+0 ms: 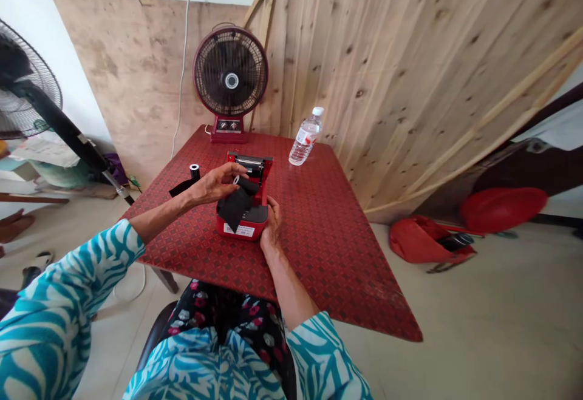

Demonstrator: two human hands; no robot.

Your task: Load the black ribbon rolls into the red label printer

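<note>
My left hand (215,184) has its fingers closed on the end of a black ribbon roll (248,186) with a pale core. A loose black flap (234,210) hangs from the roll over the front of a small red printer (262,228). The printer's lid (249,161) stands raised at the back, with a dark roller in it. Against the printer's right side, my right hand (272,224) grips the casing, its fingers partly hidden. Left of the printer, a second black ribbon roll (195,172) stands upright on the table, its loose end trailing left.
The red patterned table (328,236) bears a dark red fan (231,78) at the back and a clear water bottle (305,139) at the back right. A pedestal fan (59,121) leans in at left. A red bag (416,239) lies on the floor at right.
</note>
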